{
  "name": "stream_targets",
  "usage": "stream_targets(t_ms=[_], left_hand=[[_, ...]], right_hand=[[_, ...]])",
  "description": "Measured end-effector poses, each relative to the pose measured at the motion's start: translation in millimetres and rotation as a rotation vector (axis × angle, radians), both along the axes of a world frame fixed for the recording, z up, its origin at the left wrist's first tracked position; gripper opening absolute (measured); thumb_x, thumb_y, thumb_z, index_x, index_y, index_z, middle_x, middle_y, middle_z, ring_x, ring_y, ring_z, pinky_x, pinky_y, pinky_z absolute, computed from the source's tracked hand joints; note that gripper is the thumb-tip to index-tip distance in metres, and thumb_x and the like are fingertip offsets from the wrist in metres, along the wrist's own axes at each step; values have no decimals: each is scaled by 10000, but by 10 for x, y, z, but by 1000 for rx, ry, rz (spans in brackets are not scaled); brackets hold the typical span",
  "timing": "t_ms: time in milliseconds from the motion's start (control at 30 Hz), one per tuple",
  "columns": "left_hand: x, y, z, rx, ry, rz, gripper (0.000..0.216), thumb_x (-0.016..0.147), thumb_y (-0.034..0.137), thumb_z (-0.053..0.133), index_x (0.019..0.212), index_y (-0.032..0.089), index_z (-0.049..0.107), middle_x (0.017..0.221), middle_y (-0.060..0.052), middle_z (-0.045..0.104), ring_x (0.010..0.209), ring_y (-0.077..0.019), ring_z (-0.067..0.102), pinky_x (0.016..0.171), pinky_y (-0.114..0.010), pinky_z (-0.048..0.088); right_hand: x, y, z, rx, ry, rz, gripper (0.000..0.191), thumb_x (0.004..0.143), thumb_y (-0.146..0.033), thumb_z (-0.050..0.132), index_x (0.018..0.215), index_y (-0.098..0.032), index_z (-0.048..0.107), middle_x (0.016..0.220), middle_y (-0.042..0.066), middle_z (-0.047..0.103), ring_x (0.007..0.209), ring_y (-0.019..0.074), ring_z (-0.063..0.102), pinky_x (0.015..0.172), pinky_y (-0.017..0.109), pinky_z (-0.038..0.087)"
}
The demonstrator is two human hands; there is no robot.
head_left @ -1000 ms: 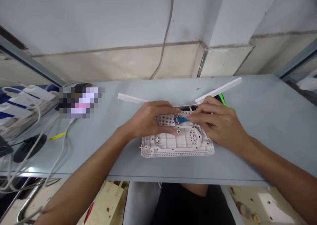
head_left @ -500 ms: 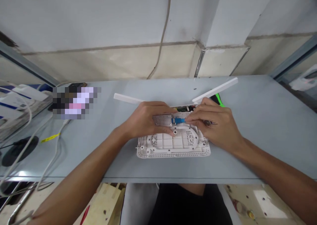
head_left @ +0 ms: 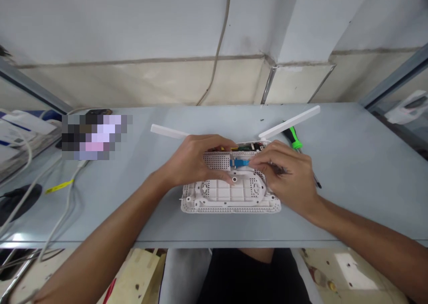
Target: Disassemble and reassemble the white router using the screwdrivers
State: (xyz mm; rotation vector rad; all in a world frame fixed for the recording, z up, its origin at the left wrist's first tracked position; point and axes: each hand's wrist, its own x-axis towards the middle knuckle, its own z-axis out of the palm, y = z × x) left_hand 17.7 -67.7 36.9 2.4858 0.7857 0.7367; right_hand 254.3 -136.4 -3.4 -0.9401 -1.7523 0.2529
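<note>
I have the white router casing (head_left: 230, 197) lying flat in the middle of the surface (head_left: 347, 197), its long axis running left to right across my view. The blue connector (head_left: 240, 162) sits on the casing's far side, pointing along that same axis, and it lies between my two hands.

My hands are together on the far half of the casing. The left hand (head_left: 194, 161) comes in from the near left, palm down, with its fingers laid across the perforated section and reaching right toward the connector. The right hand (head_left: 284, 179) comes in from the near right, its wrist angled and its fingertips (head_left: 256, 160) at the connector's right end. That makes it the closer hand by a small margin. From this view I cannot tell whether those fingers are actually pinching the connector.

An antenna (head_left: 167, 131) lies off the far left edge, another (head_left: 289, 122) off the far right, and a green-handled screwdriver (head_left: 294, 139) lies just beyond my right hand.
</note>
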Motion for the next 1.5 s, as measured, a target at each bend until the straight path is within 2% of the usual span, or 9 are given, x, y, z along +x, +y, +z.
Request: stream_targets(t_ms=[200,400,633,900,1067,1167,1233,1300,1500], left_hand=[[-12,-3,-2,-16,23,17,610,693,555,947,1176,231,764,1078,-47,809,939,-228,768,865,-331,600],[1,3,-17,-48,43,-3,605,706,587,929,1159,225,758,1084,-56,807,947,-229,768,880,-338,608],[24,-9,0,-10,2,-20,556,720,575,924,1112,216,761,1054,-53,806,913,-216,768,857,-332,616],[87,-44,-26,-25,-106,-71,416,731,505,939,1010,223,815,1024,-63,813,935,-231,776,849,-354,632],[90,-66,-41,30,-69,-52,502,716,509,948,1083,203,794,1012,-59,816,894,-224,776,828,-340,632],[70,-53,-24,63,-36,-22,521,728,537,934,1097,205,777,1007,-54,815,863,-213,773,816,-326,629],[56,-42,-2,78,-17,-15,492,755,549,913,1082,209,771,1021,-54,812,878,-213,771,828,-326,623],[47,-35,18,87,-3,-23,468,779,553,894,1067,207,765,1026,-52,808,898,-213,770,831,-324,613],[44,-52,25,93,15,-22,464,799,580,869,1067,217,761,1008,-39,805,884,-206,764,811,-321,598]], right_hand=[[39,38,14,-45,-49,45,266,887,41,637,795,-196,715,775,-8,715,736,128,616,618,284,485],[97,88,83,69,-279,85,218,938,-8,619,842,-176,718,762,24,706,737,164,532,679,344,473],[70,93,64,105,-170,68,304,938,21,551,806,-205,707,715,-3,714,672,147,557,624,332,496],[59,99,60,161,-233,63,344,874,84,480,738,-181,652,699,10,706,646,131,536,581,303,479],[71,120,36,153,-240,87,358,887,86,460,732,-185,636,693,3,698,652,133,538,551,287,454],[124,169,48,122,-223,124,271,949,10,558,846,-203,690,766,-8,730,702,144,583,621,314,513],[168,193,64,120,-254,103,138,961,-93,674,981,-216,735,916,15,769,820,174,633,730,362,559],[205,202,75,123,-308,48,111,946,-189,749,1052,-222,760,1062,53,769,907,210,637,784,409,565],[249,185,84,31,-345,85,93,972,-208,713,931,-228,795,1146,63,746,901,206,608,763,414,574]])
